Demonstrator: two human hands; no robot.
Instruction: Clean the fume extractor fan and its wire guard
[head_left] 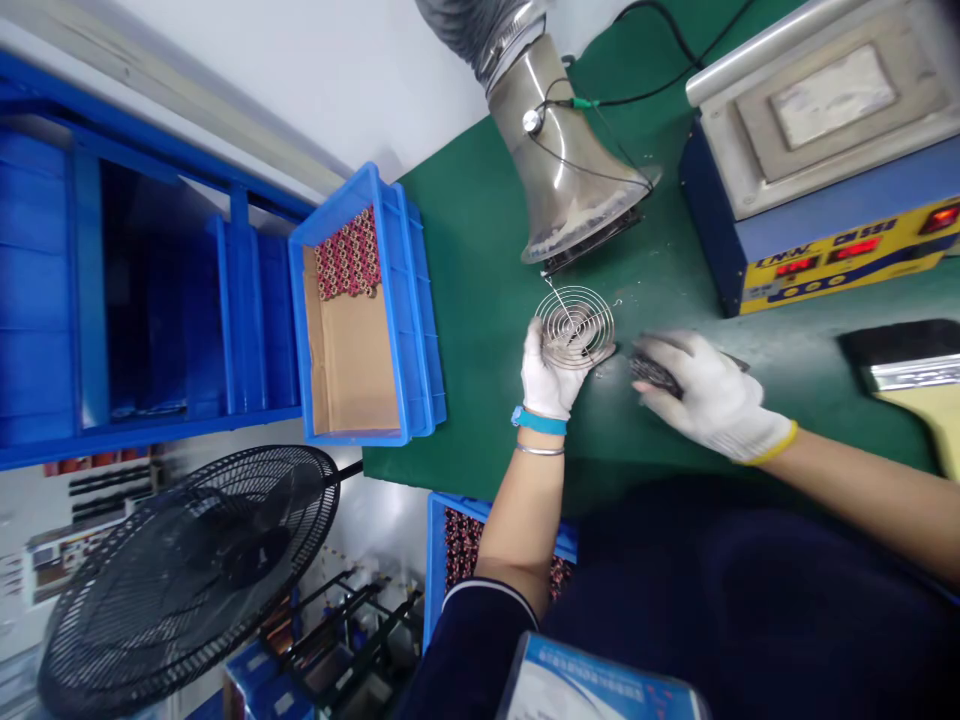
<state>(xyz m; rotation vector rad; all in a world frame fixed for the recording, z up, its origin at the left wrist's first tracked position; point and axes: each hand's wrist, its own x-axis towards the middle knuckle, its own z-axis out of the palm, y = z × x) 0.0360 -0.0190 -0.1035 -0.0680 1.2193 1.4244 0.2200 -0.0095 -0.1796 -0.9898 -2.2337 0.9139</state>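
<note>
Wire guard (574, 328) is pinched in left grip (551, 375), thumb at its left edge, fingers seen behind the rings; held above the green table (480, 300), just near of the metal hood (559, 150). Dark rough pad (654, 373) is clasped in right grip (709, 395), slightly blurred, right of the guard and apart from it. Blue-and-yellow machine (832, 225) is parked far right, flat brush (915, 371) laid near right. Blue crate (420, 300) with red parts is set left.
</note>
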